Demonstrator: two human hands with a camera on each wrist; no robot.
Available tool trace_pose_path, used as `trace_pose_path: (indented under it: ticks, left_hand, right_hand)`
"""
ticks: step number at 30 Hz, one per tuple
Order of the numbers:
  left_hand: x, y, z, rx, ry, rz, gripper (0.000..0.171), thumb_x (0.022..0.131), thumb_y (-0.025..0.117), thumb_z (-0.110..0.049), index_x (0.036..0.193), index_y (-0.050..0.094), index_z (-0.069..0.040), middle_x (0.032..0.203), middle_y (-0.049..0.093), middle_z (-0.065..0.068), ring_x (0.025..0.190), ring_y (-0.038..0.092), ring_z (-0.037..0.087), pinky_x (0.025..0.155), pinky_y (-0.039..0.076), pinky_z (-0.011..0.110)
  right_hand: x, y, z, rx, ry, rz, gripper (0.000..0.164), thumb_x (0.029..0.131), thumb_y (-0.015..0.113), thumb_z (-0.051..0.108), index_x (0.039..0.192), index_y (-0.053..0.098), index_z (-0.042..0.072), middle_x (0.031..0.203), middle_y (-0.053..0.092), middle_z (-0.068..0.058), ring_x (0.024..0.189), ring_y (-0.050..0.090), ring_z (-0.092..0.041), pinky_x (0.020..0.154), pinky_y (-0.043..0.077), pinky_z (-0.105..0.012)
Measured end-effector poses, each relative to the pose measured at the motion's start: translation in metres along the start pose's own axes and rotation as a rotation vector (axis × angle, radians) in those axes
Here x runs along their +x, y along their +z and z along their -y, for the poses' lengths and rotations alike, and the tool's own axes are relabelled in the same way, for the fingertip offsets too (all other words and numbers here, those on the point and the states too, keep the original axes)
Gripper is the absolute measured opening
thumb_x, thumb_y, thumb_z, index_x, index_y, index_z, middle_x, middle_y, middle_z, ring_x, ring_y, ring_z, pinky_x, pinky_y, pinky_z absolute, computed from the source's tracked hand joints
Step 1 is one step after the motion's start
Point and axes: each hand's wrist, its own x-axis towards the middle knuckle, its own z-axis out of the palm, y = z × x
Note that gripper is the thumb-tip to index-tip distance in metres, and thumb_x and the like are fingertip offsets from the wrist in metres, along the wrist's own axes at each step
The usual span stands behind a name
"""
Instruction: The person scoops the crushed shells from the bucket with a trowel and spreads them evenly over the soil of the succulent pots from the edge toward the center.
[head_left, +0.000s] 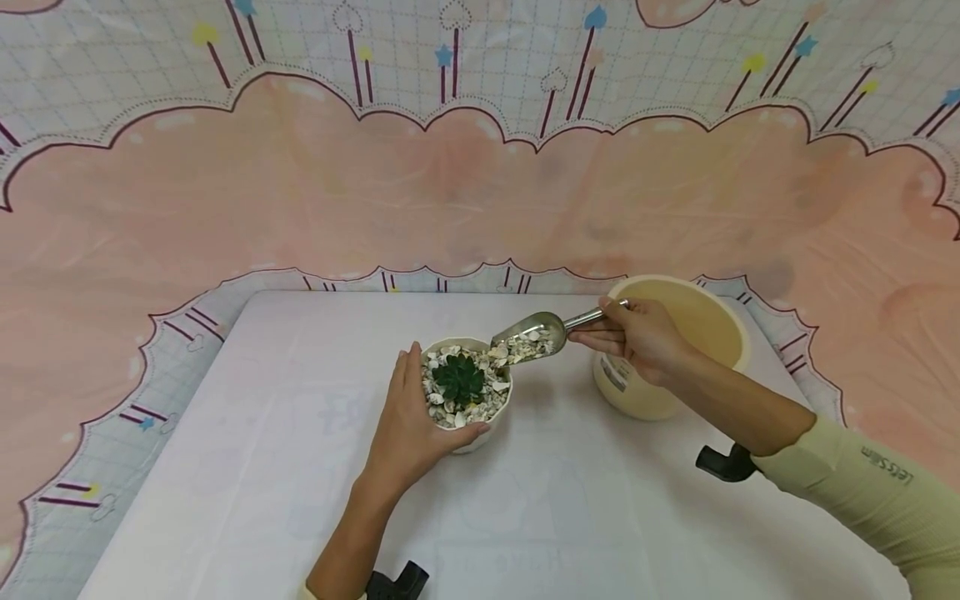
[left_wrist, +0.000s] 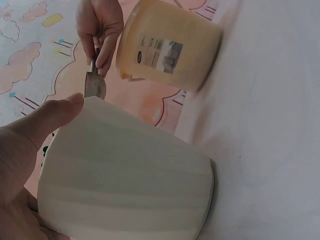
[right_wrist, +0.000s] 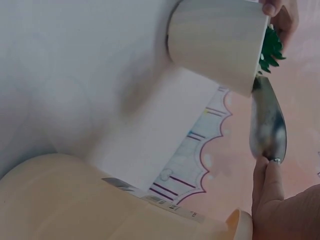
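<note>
A white pot (head_left: 474,443) stands on the white table, holding a green succulent (head_left: 459,379) ringed by pale stone chips (head_left: 491,398). My left hand (head_left: 416,425) grips the pot's rim from the left, thumb at the front and fingers along the far side. In my right hand (head_left: 637,333) is the handle of a metal scoop (head_left: 546,327), pinched between thumb and fingers. The scoop carries more pale chips, and its lip is at the pot's right rim. From the right wrist view, the scoop (right_wrist: 268,120) tilts toward the succulent (right_wrist: 271,50).
A cream bucket (head_left: 660,400) with a label stands to the right, behind my right forearm. The white table (head_left: 262,500) is backed by a peach, cloud-patterned cloth (head_left: 450,200). Black wrist mounts (head_left: 726,463) are on both arms.
</note>
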Motion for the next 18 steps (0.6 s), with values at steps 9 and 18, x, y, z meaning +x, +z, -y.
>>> trace_pose_path:
  ticks: [9, 18]
  left_hand:
    - [-0.0032, 0.0008, -0.0005, -0.007, 0.002, -0.001, 0.135, 0.072, 0.098, -0.044, 0.165, 0.014, 0.007, 0.168, 0.016, 0.031, 0.156, 0.016, 0.046, 0.119, 0.029, 0.061]
    - [-0.006, -0.0021, 0.0, -0.044, 0.021, 0.033, 0.131, 0.073, 0.096, -0.043, 0.165, 0.015, 0.005, 0.171, 0.015, 0.026, 0.158, 0.011, 0.043, 0.119, 0.028, 0.063]
  right_hand:
    - [-0.0047, -0.0029, 0.0009, -0.046, -0.009, -0.007, 0.034, 0.116, 0.04, 0.016, 0.119, 0.05, -0.016, 0.095, 0.077, -0.018, 0.089, 0.079, -0.024, 0.087, 0.059, -0.034]
    - [-0.0085, -0.0056, 0.0017, -0.044, -0.02, -0.011, 0.031, 0.116, 0.04, 0.016, 0.118, 0.05, -0.013, 0.094, 0.077, -0.018, 0.089, 0.079, -0.024, 0.087, 0.059, -0.032]
